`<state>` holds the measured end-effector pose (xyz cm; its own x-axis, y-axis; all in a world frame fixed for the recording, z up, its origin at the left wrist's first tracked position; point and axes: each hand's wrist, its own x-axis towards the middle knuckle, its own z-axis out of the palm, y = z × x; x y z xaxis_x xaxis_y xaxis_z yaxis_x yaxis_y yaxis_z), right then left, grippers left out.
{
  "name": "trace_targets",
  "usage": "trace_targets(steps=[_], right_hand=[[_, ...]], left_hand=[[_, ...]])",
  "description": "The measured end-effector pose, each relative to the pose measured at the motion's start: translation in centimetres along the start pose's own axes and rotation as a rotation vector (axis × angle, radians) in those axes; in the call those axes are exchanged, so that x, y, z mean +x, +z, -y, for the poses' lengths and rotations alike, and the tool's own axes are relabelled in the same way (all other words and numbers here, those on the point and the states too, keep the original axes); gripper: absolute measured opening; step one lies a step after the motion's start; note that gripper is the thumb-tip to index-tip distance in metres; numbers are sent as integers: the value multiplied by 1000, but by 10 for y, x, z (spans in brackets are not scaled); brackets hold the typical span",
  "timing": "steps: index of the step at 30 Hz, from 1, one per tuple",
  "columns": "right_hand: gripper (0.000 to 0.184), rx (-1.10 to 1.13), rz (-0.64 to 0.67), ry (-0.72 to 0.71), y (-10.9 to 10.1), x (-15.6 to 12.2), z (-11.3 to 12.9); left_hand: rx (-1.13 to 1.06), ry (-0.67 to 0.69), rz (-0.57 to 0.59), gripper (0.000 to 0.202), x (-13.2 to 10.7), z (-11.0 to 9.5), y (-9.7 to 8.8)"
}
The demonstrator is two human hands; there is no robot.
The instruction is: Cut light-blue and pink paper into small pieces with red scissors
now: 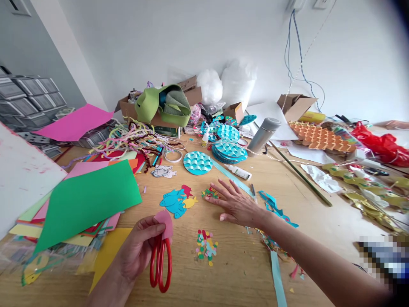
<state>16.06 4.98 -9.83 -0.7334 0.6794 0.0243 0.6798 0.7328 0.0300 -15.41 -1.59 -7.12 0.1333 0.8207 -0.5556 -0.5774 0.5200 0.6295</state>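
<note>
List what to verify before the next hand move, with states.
1. Red-handled scissors held in the left hand: ok.
2. Scissor blades shut: cannot tell, hidden from view.
3. Small pink paper piece gripped: ok, same hand.
4. Right hand free: ok, fingers spread, nothing visibly held.
5. White plastic bottle near the right hand upright: not ok, on its side.
6. Round multicoloured paper dots tightly piled: not ok, loosely spread.

Red-handled scissors (169,265), handle end down; rounded pink paper piece (166,220), overlapping them; small multicoloured paper bits (209,193), clustered on counter (243,268).
</note>
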Motion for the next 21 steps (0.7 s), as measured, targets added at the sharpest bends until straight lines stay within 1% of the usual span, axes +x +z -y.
trace_targets(steps=[3,7,13,16,18,21], right_hand=[[64,1,-8,9,3,7,0],[62,-24,-13,66,2,9,-1],[63,-12,10,40,-1,14,9],[64,-19,5,86,0,20,9],[65,-30,-4,112,1,19,7],[68,-32,-13,103,0,4,1]], left_hand=[[0,3,1,22,-1,0,0],[0,0,15,23,-1,0,-1],[-16,-4,24,26,-3,2,-1],[-17,2,32,25,-2,1,-1],[-22,10,36,23,-1,1,-2],[-37,9,27,23,0,1,-2]])
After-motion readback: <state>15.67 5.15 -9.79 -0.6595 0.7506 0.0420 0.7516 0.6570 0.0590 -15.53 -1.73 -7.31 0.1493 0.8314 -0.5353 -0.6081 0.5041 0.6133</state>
